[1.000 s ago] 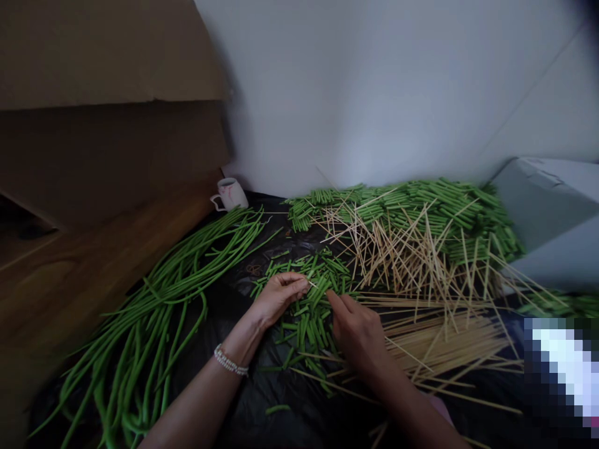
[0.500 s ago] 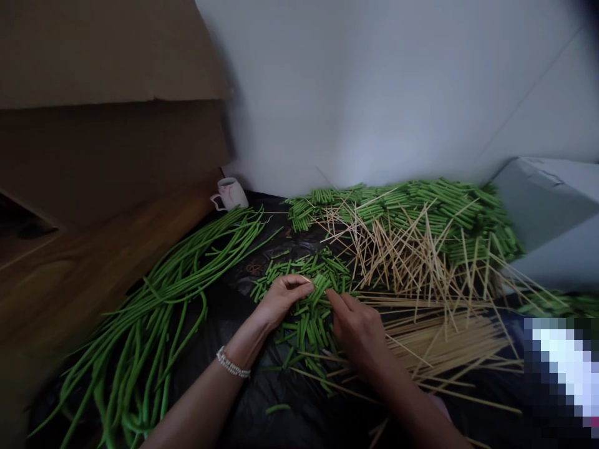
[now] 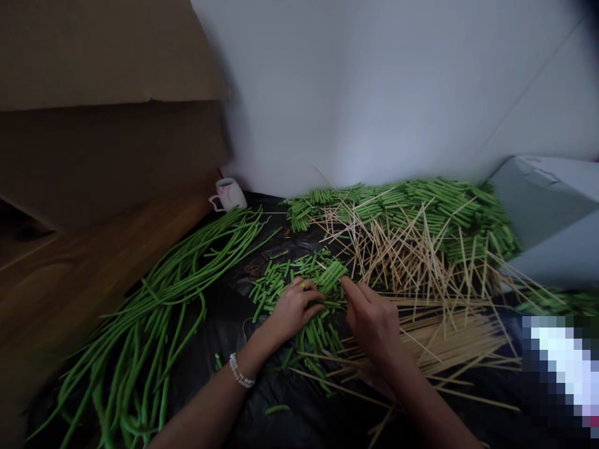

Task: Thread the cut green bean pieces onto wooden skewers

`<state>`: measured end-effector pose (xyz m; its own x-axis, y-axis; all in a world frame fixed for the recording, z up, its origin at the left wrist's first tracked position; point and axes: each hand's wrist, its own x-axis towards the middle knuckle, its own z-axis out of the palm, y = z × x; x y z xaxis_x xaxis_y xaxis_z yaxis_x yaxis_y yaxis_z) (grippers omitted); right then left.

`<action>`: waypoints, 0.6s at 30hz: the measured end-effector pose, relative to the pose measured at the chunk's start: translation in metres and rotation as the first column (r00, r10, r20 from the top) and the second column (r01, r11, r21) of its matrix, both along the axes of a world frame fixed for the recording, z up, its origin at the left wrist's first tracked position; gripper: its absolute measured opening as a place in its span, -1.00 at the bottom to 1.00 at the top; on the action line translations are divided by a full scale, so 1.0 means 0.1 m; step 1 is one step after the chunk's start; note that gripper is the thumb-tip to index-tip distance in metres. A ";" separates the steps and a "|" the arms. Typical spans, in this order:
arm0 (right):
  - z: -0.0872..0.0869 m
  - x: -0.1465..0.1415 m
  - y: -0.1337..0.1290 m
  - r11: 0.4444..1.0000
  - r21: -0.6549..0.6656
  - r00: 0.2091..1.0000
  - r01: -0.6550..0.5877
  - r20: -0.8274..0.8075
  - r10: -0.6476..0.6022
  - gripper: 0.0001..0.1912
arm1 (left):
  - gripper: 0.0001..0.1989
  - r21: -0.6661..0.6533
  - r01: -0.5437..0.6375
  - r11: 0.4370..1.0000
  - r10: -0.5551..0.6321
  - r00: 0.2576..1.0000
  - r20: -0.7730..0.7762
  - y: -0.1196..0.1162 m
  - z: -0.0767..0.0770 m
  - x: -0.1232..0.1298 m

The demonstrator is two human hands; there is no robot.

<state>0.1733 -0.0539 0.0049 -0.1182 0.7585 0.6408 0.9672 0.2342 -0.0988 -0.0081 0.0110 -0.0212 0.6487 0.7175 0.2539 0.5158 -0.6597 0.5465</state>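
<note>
On my feed, the right hand (image 3: 374,321) grips a skewered row (image 3: 331,274) of straight green pieces; left hand (image 3: 294,310) half-curled, hold unclear.

Black sheet (image 3: 299,430) — glossy plastic; sticks (image 3: 449,340) — matt wood.

Head view, facing forward and down

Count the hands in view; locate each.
2: the left hand over the loose cut long beans; the right hand to its right, holding a row of bean pieces. The pixelated patch may hide more.
</note>
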 end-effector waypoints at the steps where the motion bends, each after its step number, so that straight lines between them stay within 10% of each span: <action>1: 0.00 0.00 0.00 1.000 -0.001 1.000 -0.002 0.001 0.002 -0.67 | -0.83 -0.001 0.001 1.000 -0.001 1.000 -0.004 0.00 0.01 0.01; 6: 0.00 0.00 0.00 1.000 0.007 1.000 0.005 -0.001 -0.005 -0.67 | -0.90 -0.097 -0.008 0.995 0.020 0.992 0.124 -0.01 0.06 0.00; 10: 0.01 0.00 0.00 1.000 0.021 1.000 0.001 -0.005 -0.001 -0.67 | -0.84 -0.297 -0.146 0.943 0.264 0.873 0.409 0.05 0.05 -0.03; 18: -0.03 -0.06 -0.02 0.999 -0.021 0.999 -0.044 0.023 0.045 -0.65 | -0.69 -0.810 0.215 0.546 0.670 0.468 0.576 0.15 0.08 -0.05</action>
<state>0.1670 -0.0560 0.0018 -0.1672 0.7653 0.6216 0.9580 0.2751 -0.0810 -0.0136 0.0260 -0.0135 0.2403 0.9541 -0.1789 -0.3694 0.2603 0.8921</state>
